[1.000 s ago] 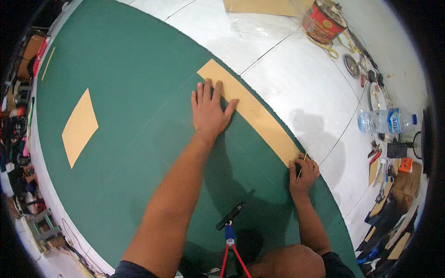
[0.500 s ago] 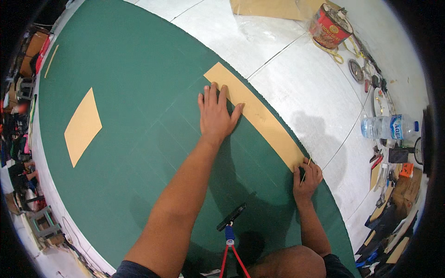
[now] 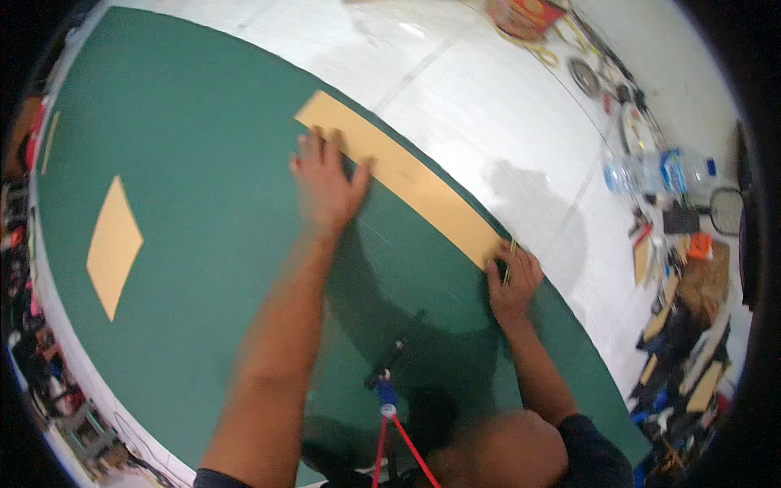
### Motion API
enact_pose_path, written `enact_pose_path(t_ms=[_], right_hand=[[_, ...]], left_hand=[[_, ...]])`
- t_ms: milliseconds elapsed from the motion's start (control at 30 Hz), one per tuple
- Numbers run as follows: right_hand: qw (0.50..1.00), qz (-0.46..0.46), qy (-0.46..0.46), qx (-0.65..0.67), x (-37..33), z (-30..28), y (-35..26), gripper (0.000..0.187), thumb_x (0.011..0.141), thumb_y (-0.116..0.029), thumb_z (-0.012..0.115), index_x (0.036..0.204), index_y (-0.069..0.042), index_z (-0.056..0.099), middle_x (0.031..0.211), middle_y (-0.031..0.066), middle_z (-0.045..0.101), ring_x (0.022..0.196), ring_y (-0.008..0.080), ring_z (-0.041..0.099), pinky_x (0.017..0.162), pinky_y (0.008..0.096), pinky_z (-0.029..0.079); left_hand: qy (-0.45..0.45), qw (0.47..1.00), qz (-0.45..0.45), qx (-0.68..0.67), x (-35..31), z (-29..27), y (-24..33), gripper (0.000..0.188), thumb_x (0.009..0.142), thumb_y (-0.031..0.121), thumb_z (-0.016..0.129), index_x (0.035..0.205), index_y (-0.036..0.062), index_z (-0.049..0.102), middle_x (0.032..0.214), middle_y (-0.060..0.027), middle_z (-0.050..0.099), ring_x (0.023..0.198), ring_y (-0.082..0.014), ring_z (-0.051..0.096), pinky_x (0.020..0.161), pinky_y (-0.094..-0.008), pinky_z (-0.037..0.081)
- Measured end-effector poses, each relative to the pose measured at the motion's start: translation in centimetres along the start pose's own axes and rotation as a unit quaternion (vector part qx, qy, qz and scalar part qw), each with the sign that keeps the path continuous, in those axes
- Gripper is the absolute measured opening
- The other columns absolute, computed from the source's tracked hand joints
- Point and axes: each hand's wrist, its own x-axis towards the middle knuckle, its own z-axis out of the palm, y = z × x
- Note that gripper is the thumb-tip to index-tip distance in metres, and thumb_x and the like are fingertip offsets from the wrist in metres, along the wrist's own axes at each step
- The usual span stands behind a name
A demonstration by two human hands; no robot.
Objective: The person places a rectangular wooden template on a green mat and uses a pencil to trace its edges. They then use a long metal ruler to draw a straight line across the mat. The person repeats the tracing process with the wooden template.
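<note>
A long tan strip (image 3: 399, 167), like card or stiff paper, lies along the far right edge of the dark green sheet (image 3: 203, 106). My left hand (image 3: 325, 183) is spread flat, its fingertips and thumb at the strip's near long edge toward its far left end. At the strip's near right end, my right hand (image 3: 514, 285) has its fingers curled, the thumb and fingertips against the strip's corner. A thin yellow stick (image 3: 508, 272), like a slim pencil, passes between those right-hand fingers. Motion blur softens both hands.
A tan diamond-shaped piece (image 3: 115, 248) and a narrow tan sliver (image 3: 50, 142) lie at the left of the sheet. On the white tiled floor to the right are a water bottle (image 3: 663, 172), a red tin (image 3: 525, 16) and scattered tools and scraps. A red strap (image 3: 411, 447) hangs in front of me.
The whole view has shifted, so the strip, sheet and hands appear farther left and mostly higher. Both hands keep about the same places along the strip.
</note>
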Motion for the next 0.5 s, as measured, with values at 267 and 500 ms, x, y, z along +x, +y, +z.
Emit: enact_pose_path(t_ms=[267, 500], right_hand=[[1.0, -0.002, 0.018, 0.016, 0.45, -0.49, -0.61, 0.025, 0.089, -0.027, 0.078, 0.109, -0.013, 0.071, 0.124, 0.0023, 0.071, 0.116, 0.0314, 0.059, 0.101, 0.0487, 0.039], [0.999, 0.002, 0.021, 0.026, 0.56, -0.7, -1.01, 0.025, 0.088, -0.026, 0.079, 0.107, -0.013, 0.071, 0.121, 0.0019, 0.071, 0.116, 0.0305, 0.059, 0.1, 0.0477, 0.039]], left_hand=[[0.018, 1.0, 0.021, 0.011, -0.06, 0.47, -0.15, 0.074, 0.096, 0.055, 0.065, 0.148, 0.005, 0.052, 0.159, -0.0254, 0.041, 0.149, -0.0459, 0.033, 0.122, -0.0604, 0.022], [0.014, 1.0, 0.019, 0.015, -0.08, 0.3, -0.18, 0.072, 0.097, 0.055, 0.063, 0.15, 0.0069, 0.05, 0.16, -0.0251, 0.039, 0.15, -0.0451, 0.032, 0.123, -0.06, 0.021]])
